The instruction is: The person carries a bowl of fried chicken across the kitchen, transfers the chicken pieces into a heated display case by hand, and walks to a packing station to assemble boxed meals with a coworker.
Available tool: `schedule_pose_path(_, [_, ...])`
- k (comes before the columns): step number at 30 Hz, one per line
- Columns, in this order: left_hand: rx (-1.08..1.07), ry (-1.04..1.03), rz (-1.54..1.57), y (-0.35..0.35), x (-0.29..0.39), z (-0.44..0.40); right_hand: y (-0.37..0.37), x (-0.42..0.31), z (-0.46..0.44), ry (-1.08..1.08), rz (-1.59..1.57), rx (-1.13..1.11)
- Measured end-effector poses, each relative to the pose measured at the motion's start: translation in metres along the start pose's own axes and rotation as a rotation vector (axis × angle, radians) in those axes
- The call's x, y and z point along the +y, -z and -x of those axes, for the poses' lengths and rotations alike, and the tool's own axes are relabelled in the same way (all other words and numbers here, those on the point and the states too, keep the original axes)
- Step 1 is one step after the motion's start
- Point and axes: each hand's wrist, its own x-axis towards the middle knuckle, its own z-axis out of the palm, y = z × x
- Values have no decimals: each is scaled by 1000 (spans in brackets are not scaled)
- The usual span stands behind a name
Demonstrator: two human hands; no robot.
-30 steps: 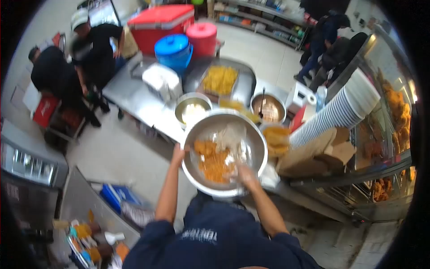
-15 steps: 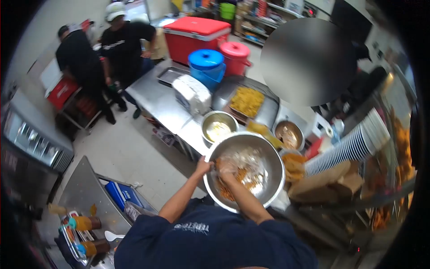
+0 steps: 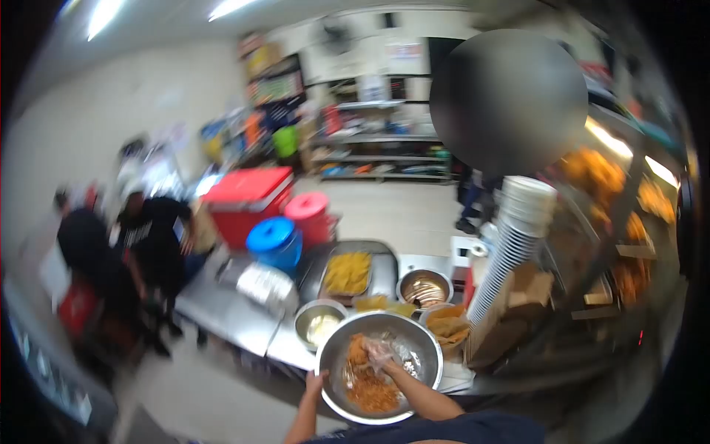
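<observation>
A large steel bowl (image 3: 427,348) with orange-brown shredded food (image 3: 372,391) is in front of me at the table's near edge. My left hand (image 3: 316,382) grips the bowl's left rim. Inside the bowl, my right hand (image 3: 379,354), in a clear plastic glove, has its fingers on an orange clump of food (image 3: 358,350). Its fingertips are too blurred to make out exactly. A smaller bowl with pale contents (image 3: 322,325) stands just behind on the left, and a bowl of brown liquid (image 3: 425,289) is behind on the right.
The steel table (image 3: 229,314) holds a tray of yellow food (image 3: 347,273), a blue bucket (image 3: 274,242), a pink bucket (image 3: 308,214) and a red cooler (image 3: 248,194). Stacked cups (image 3: 510,244) lean at right beside a glass display case. Two people (image 3: 155,237) are at left.
The view has tilted up, showing shelves and ceiling lights. My right hand went from the bowl's right side to the food at its left, and now touches the orange clump. My left hand keeps the rim.
</observation>
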Motion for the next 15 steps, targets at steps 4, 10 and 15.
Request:
schedule_pose_path(4, [15, -51, 65, 3, 1, -2, -131, -104, 152, 327, 403, -264])
schedule_pose_path(10, [-66, -58, 51, -32, 29, 29, -180, -248, 384, 1436, 530, 224])
schedule_pose_path(15, [-30, -50, 39, -83, 55, 73, -149, -329, 527, 2344, 264, 769])
